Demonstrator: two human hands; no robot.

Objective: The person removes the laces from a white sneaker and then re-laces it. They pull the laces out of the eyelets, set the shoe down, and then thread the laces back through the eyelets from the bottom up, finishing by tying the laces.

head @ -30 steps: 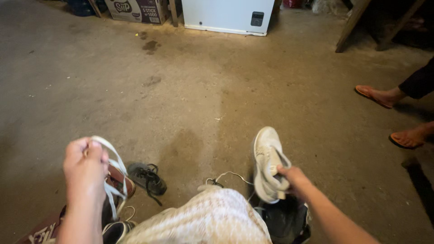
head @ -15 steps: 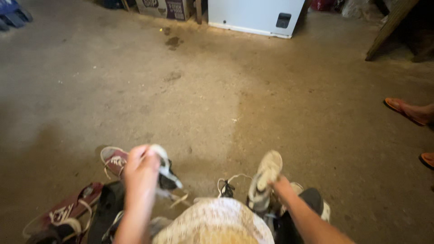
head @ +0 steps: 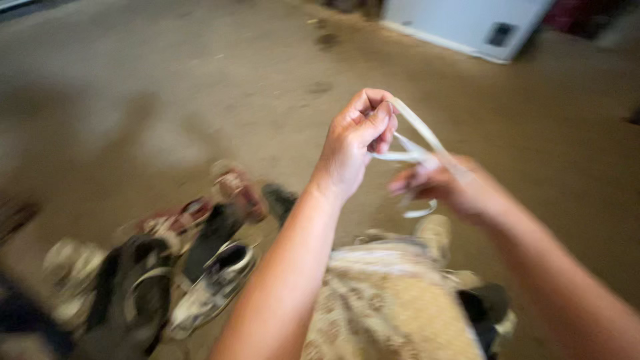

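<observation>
A blurred heap of worn shoes [head: 193,267] lies on the concrete floor [head: 167,87] at the left. Above the patterned lap [head: 387,300], the left hand [head: 357,143] is raised, fingers pinched tight on one end of a white shoelace [head: 413,150]. The lace runs down to the right hand [head: 447,187], which is blurred but appears closed around it. A white appliance [head: 467,23] stands far right.
</observation>
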